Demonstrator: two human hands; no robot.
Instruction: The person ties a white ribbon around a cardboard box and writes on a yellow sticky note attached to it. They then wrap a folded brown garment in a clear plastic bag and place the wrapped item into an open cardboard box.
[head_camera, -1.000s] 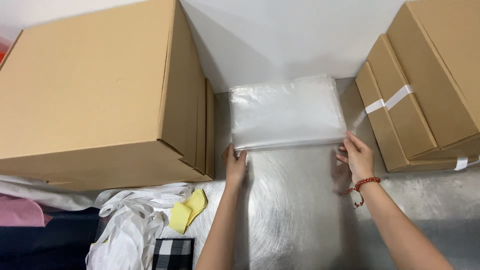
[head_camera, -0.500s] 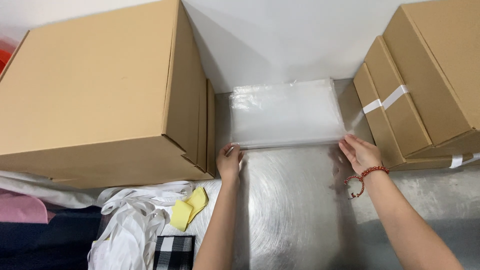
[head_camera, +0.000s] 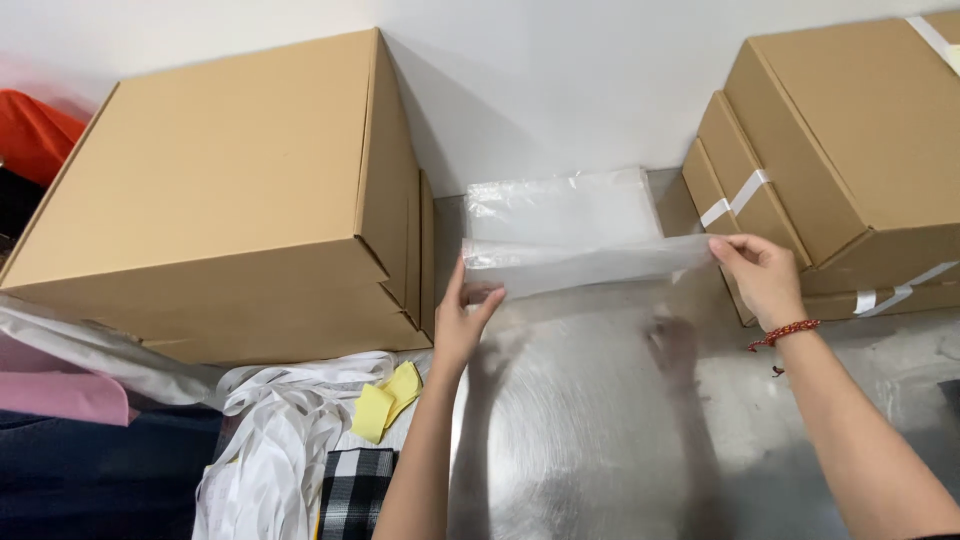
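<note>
I am now lifting the near edge of the top plastic bag (head_camera: 585, 265) off the stack (head_camera: 560, 205) at the centre of the frame; half a second ago both my hands were lying low at that edge, and now it is coming up off the steel worktop (head_camera: 600, 430). My left hand (head_camera: 462, 318) is pinching the bag's left corner between thumb and fingers, and my right hand (head_camera: 762, 278) is pinching the right corner the same way. The bag is separating from those beneath, between the big box (head_camera: 220, 190) at left and the taped boxes (head_camera: 840, 160) at right.
</note>
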